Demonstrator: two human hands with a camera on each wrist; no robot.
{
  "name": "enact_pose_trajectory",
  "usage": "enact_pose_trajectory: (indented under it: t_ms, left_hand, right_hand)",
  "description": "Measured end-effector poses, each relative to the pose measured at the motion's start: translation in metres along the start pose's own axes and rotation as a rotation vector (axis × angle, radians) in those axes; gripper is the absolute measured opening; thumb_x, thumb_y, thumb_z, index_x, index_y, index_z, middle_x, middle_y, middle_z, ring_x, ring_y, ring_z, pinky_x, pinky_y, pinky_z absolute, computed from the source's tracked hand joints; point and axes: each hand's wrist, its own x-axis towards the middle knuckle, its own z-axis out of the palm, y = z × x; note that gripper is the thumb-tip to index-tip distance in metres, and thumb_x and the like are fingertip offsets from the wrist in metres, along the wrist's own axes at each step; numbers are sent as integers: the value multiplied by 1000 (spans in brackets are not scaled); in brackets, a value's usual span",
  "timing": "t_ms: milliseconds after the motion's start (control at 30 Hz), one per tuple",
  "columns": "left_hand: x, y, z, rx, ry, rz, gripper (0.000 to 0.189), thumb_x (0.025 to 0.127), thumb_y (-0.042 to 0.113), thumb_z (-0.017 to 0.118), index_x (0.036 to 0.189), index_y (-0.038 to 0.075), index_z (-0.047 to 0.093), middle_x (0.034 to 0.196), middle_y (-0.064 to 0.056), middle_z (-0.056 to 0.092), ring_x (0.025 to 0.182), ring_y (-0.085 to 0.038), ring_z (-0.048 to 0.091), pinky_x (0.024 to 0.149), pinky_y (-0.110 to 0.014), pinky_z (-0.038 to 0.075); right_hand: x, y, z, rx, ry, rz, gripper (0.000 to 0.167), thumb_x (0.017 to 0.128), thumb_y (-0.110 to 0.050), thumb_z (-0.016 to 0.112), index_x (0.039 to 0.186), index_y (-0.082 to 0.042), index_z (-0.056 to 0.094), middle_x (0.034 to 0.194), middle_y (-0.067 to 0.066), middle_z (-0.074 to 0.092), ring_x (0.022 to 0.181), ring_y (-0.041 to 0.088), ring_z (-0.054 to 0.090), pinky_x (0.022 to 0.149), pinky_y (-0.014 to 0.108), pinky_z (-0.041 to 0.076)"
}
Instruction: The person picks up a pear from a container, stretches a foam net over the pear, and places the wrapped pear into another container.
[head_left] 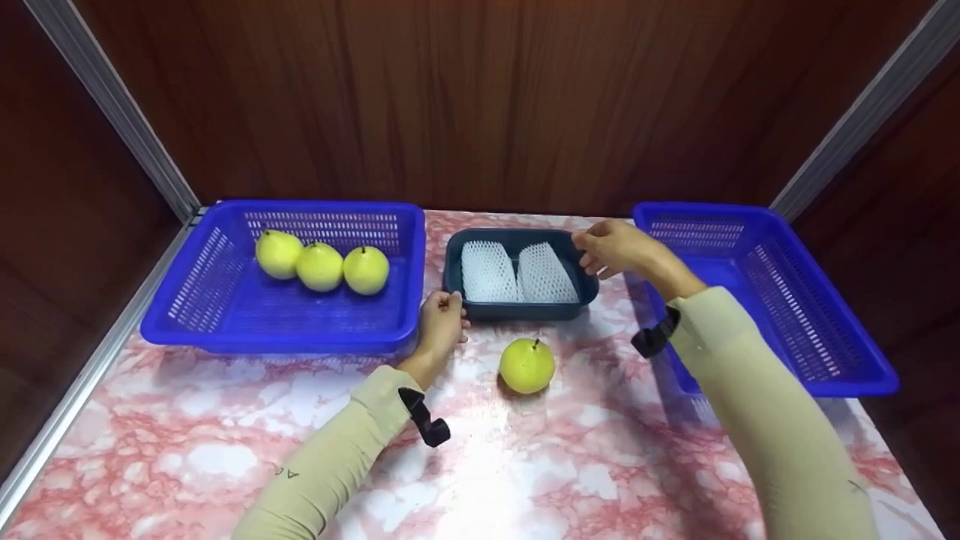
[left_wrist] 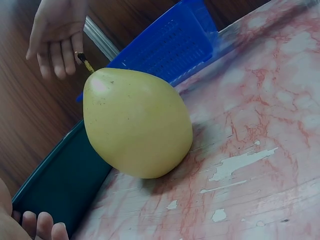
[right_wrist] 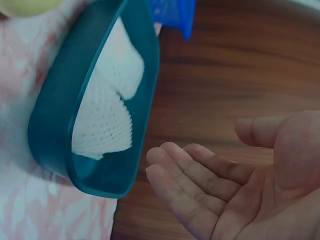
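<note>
A dark teal plastic box (head_left: 517,311) holds two white foam net sleeves (head_left: 489,274), side by side. My left hand (head_left: 441,324) is at the box's near left corner, fingers loosely curled; whether it touches the box is hard to tell. Over the box's right end is my right hand (head_left: 619,249); in the right wrist view its palm and relaxed fingers (right_wrist: 200,185) show, apart from the box and holding nothing. A yellow-green pear (head_left: 527,366) stands on the table in front of the box, stem up; it looms large in the left wrist view (left_wrist: 137,122).
On the left, a blue perforated basket (head_left: 285,334) contains three pears (head_left: 320,266) in a row. Another blue basket (head_left: 817,300) stands on the right, partly behind the right forearm. The red-and-white marbled table (head_left: 225,457) ends at a brown wood-grain wall (head_left: 510,105).
</note>
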Motion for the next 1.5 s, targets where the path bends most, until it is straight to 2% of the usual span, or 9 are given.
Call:
enact_pose_trajectory:
  t_ms: [100,300,433,533,567,667,800,1333,1500]
  left_hand:
    - [0,0,0,0,2,-9,19,107,17,50,92,5,54,85,-9,60,60,-15,58,40,-20,44]
    - [1,0,-1,-5,-15,-47,22,107,19,50,95,3,57,84,-8,61,50,-13,54,39,-21,45]
    - [0,1,-3,-8,-35,-78,25,108,20,49,98,0,60,82,-7,62,47,-11,53,40,-21,46]
    - [0,3,-4,-24,-49,-104,25,109,20,48,102,-1,61,84,-6,63,48,-10,54,42,-22,48]
    - [1,3,-4,-31,-52,-112,26,109,20,48,103,-2,61,84,-6,63,49,-10,55,43,-22,49]
    - [1,6,-4,-69,-57,-136,25,109,18,48,104,-2,60,84,-5,62,53,-10,56,45,-22,51]
    - [1,7,-3,-125,-59,-154,22,109,16,48,103,-2,59,80,-3,60,57,-11,56,46,-21,51]
    - [0,7,-2,-135,-47,-165,20,108,15,47,99,-1,57,80,-4,57,57,-11,56,44,-22,51]
    - [1,6,-2,-124,-49,-159,20,108,15,47,99,0,57,81,-4,57,56,-11,56,44,-22,51]
  right_hand:
    - [11,1,0,-16,-1,40,46,108,-22,45,132,17,51,96,20,70,77,18,69,72,32,62]
    - [25,5,10,-112,-46,102,49,109,-25,45,130,18,53,119,36,64,90,28,72,83,37,61]
    - [31,14,22,-249,-38,90,41,106,-27,50,95,9,64,88,21,71,73,19,68,76,30,59]
    - [34,20,32,-414,-27,34,41,103,-29,53,72,-4,59,68,5,59,72,20,62,77,35,54]
    - [35,21,35,-465,-28,18,41,103,-30,53,72,-3,60,68,4,58,76,23,62,80,38,53]
    - [39,24,44,-534,-42,9,41,102,-29,53,92,9,68,89,17,66,96,34,61,97,49,49]
    - [43,27,54,-561,-45,48,47,101,-25,54,118,17,62,121,31,64,113,39,60,105,50,46]
    - [52,37,62,-534,84,40,36,93,-15,65,109,17,65,114,31,66,107,39,62,102,49,49]
    - [52,41,60,-480,151,30,25,92,-13,67,95,12,66,102,26,67,100,36,61,99,49,51]
